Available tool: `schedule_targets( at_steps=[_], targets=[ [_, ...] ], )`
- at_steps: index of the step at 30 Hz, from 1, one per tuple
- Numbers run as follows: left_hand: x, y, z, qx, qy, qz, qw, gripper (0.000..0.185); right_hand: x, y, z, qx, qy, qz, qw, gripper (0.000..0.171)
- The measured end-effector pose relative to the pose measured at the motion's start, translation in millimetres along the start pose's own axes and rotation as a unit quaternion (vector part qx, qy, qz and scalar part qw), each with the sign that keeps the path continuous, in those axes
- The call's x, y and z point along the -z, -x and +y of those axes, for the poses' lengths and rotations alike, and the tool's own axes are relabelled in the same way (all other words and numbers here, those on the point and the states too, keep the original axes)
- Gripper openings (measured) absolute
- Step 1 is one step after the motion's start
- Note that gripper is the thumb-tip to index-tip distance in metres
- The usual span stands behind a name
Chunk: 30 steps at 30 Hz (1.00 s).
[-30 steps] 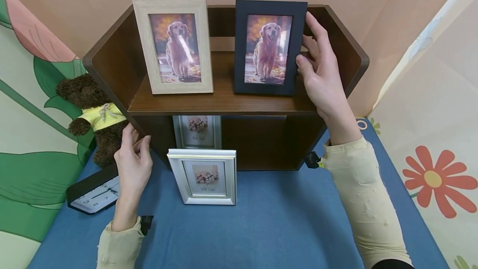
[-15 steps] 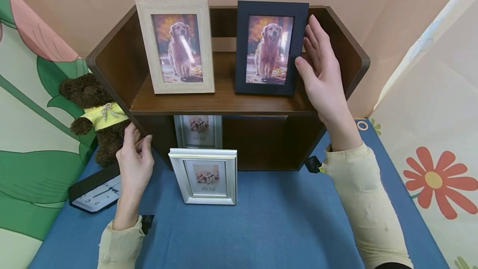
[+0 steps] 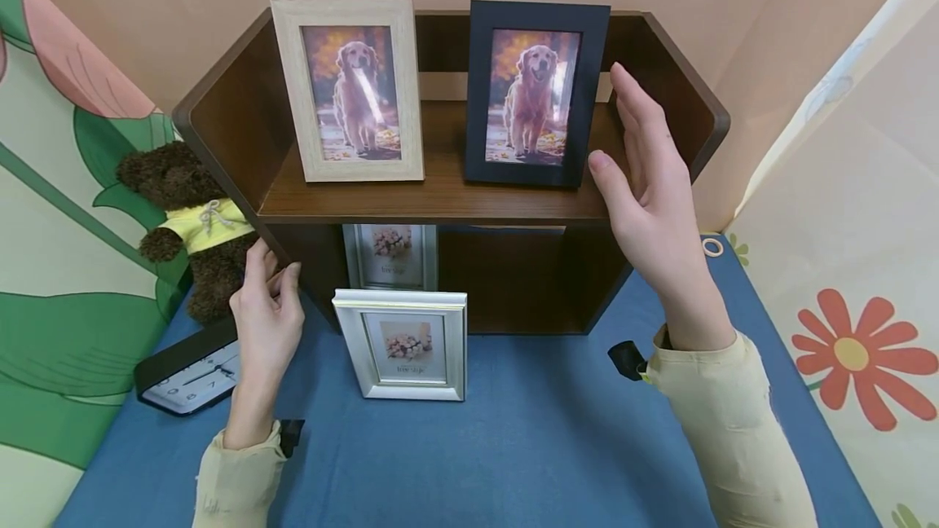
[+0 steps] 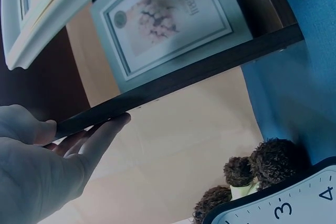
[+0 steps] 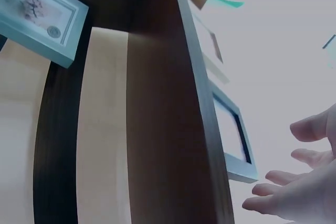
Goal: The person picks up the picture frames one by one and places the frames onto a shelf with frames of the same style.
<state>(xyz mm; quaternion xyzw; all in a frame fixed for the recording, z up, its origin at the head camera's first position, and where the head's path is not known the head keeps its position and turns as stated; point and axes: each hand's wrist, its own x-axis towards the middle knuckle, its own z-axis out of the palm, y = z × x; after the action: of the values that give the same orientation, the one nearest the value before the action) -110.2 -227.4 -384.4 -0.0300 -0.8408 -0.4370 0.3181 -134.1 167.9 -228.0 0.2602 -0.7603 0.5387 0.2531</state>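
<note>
A black picture frame (image 3: 539, 92) with a dog photo stands upright on the top of a brown wooden shelf (image 3: 440, 202), to the right of a light wood frame (image 3: 348, 88) with a similar photo. My right hand (image 3: 619, 133) hovers just right of the black frame, fingers straight and apart from it; the right wrist view shows the same spread fingers (image 5: 294, 192) beside the shelf (image 5: 168, 129). My left hand (image 3: 267, 308) holds the shelf's lower left side panel, with the thumb and fingers (image 4: 105, 129) on either side of the panel edge (image 4: 210, 66).
A silver frame (image 3: 402, 345) stands on the blue tabletop (image 3: 513, 446) in front of the shelf. A second silver frame (image 3: 390, 255) stands in the lower compartment. A brown teddy bear (image 3: 183, 218) and a black clock (image 3: 187, 373) lie at the left. Patterned fabric walls close both sides.
My right hand has let go of the black frame's right edge and drawn back down and to the right. The frame stays standing. My left hand has not moved.
</note>
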Motion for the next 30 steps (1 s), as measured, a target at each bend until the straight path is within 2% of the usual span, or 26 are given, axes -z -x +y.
schedule_targets(
  at_steps=[4,13,24,30],
  targets=[
    [-0.4,0.2,0.3,0.0,0.0,0.0,1.0,0.047,0.7,14.5,-4.4,0.004,0.009,-0.011,1.0,0.063],
    [0.1,0.2,0.8,-0.004,-0.003,0.005,1.0,0.046,1.3,36.8,-9.8,-0.024,0.007,-0.037,0.999,0.062],
    [-0.1,0.8,1.2,-0.006,0.0,0.006,1.0,0.046,-1.4,62.5,-8.5,0.017,-0.013,-0.087,0.996,0.069],
    [-0.2,0.5,0.8,-0.006,0.0,0.006,1.0,0.046,-7.0,76.7,-3.4,0.013,-0.027,-0.092,0.995,0.072]
  ],
)
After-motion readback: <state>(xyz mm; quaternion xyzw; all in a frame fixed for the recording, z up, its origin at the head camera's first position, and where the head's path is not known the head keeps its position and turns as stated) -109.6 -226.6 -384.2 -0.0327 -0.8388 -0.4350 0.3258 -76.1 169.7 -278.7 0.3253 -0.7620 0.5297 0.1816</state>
